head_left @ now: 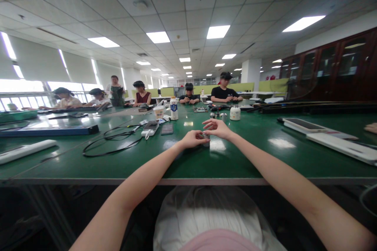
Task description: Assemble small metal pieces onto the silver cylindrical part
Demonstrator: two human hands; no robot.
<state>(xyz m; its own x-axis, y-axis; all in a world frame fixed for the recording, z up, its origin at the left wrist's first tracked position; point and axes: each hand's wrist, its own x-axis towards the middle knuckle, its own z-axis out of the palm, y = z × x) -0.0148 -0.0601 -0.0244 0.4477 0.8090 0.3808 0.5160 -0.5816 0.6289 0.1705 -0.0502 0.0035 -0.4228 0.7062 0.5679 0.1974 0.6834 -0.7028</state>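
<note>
My left hand (193, 139) is closed around a small silvery cylinder (205, 136) low over the green table; the fingers hide most of it, and its exact kind cannot be made out. From the right, my right hand (218, 128) reaches to the top of the same cylinder, with thumb and fingers curved in a loose pinch at its upper end. Just beyond the hands stand a small metal cylinder (224, 117) and some small dark and silvery parts (213, 115). A white patterned jar (235, 113) is to their right.
Left of the hands lie a dark flat square (167, 129), a white device with a screen (150, 126) and a looped black cable (108, 150). Behind are a cup (159, 112), a bottle (174, 109) and a circuit board (200, 109). A phone (304, 124) lies right. Several people sit beyond.
</note>
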